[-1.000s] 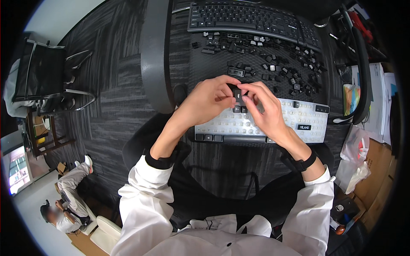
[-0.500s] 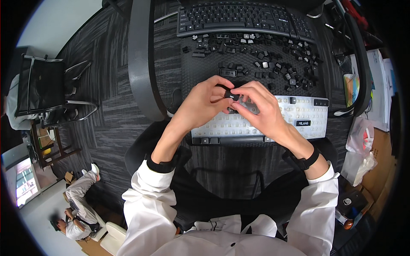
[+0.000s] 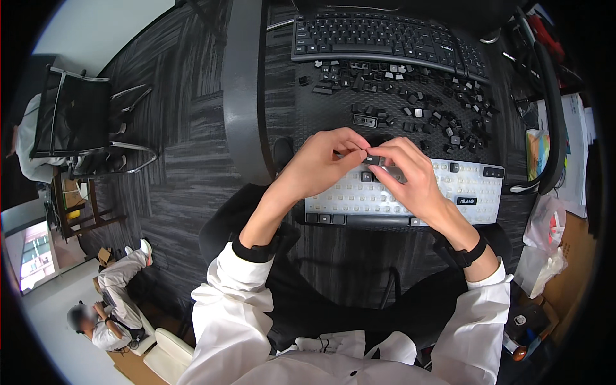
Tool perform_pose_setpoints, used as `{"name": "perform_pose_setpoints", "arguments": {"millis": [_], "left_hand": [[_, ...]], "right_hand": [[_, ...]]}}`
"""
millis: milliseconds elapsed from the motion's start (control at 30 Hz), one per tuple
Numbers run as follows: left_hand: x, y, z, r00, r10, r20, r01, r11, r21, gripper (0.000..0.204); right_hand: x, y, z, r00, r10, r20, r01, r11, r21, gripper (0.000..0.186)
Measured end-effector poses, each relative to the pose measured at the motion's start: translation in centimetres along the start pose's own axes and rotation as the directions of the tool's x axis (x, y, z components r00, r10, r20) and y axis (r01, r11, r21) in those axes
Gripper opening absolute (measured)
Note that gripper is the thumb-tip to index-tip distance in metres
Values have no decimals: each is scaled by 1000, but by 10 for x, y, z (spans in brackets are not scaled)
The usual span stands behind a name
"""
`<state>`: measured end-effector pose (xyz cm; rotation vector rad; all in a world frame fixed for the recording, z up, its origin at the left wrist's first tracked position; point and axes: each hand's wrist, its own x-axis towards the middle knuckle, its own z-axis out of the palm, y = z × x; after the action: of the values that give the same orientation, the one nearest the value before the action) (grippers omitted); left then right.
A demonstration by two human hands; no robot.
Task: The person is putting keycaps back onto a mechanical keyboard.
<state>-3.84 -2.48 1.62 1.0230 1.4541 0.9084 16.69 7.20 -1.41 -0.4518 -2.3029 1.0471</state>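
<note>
A black keycap (image 3: pixel 371 160) with a small white legend is pinched between the fingertips of both hands. My left hand (image 3: pixel 319 165) is closed, thumb and forefinger meeting at the keycap's left end. My right hand (image 3: pixel 410 172) grips it from the right, thumb below and fingers above. Beneath them lies a keyboard (image 3: pixel 410 200) with a white plate and bare switches; only a few black keycaps sit on it, mostly along its edges. My hands hide part of its upper left area.
Beyond the bare keyboard, loose black keycaps (image 3: pixel 420 113) lie scattered on a dark textured surface. A complete black keyboard (image 3: pixel 378 45) stands at the far side. Dark chair armrests (image 3: pixel 247 109) flank the area. A seated person (image 3: pixel 115 321) is at the lower left.
The whole view has shifted, so the scene sits slightly further right and lower. My left fingertips have drawn closer together on the keycap; both hands still hold it.
</note>
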Motion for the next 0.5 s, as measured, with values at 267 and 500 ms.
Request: {"name": "perform_pose_setpoints", "arguments": {"millis": [267, 500], "left_hand": [[0, -1, -1, 1000, -3, 6, 3, 995, 95, 18], [-1, -4, -2, 1000, -6, 11, 5, 998, 63, 21]], "right_hand": [[0, 2, 0, 1000, -26, 5, 26, 1000, -17, 33], [2, 2, 1, 999, -41, 3, 41, 999, -22, 30]]}}
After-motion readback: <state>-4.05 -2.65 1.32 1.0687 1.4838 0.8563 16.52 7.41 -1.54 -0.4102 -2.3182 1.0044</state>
